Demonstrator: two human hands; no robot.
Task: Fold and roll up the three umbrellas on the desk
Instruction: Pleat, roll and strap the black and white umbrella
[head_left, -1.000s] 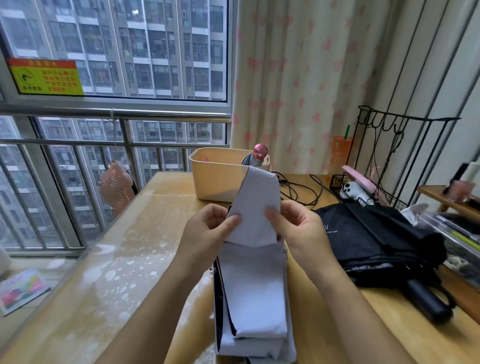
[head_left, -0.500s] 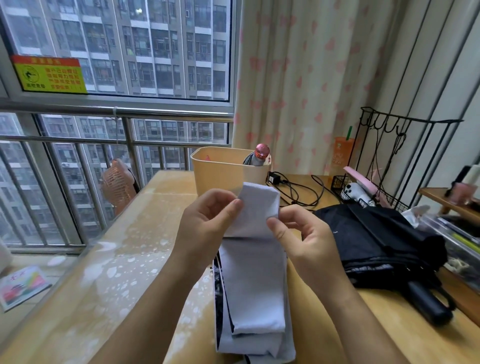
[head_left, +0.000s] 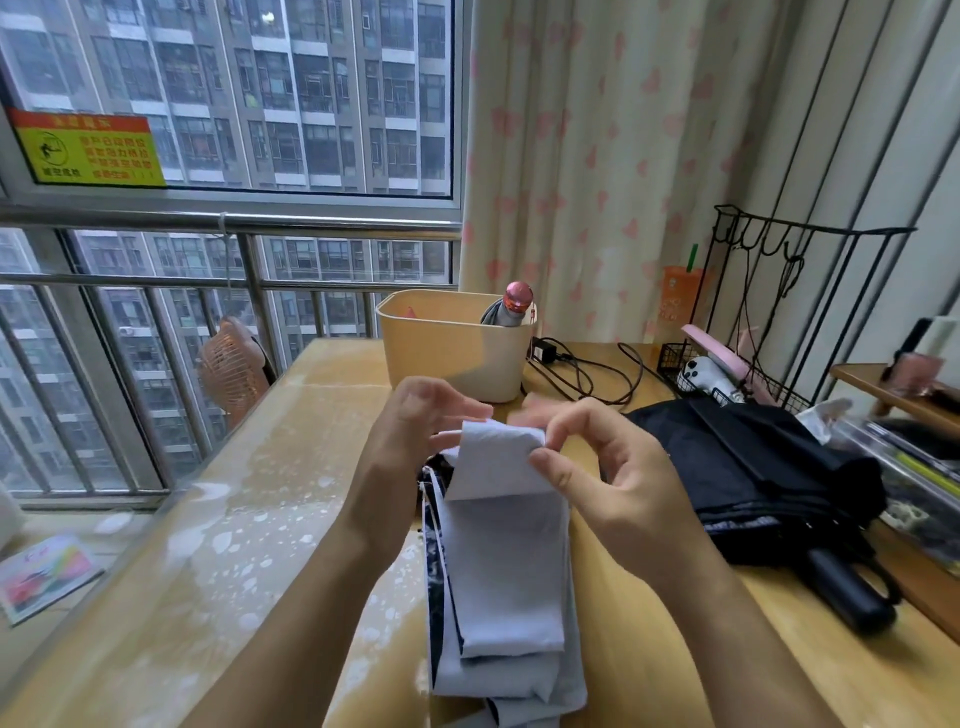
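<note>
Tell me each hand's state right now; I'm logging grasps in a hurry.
Left hand: grips the left edge of the pale umbrella flap.
Right hand: pinches its right edge.

Home: high-rise flat, desk (head_left: 234, 571) corner by window (head_left: 156, 62). Heart-print curtain (head_left: 597, 156). On desk: beige storage bin (head_left: 452, 358), charger cable (head_left: 587, 371), takeaway drink cup (head_left: 678, 296), wire rack (head_left: 774, 395) of personal bits. Small fan (head_left: 228, 371) beside desk. Steel guard rail (head_left: 311, 226) across window; apartment towers (head_left: 363, 104) close outside.
</note>
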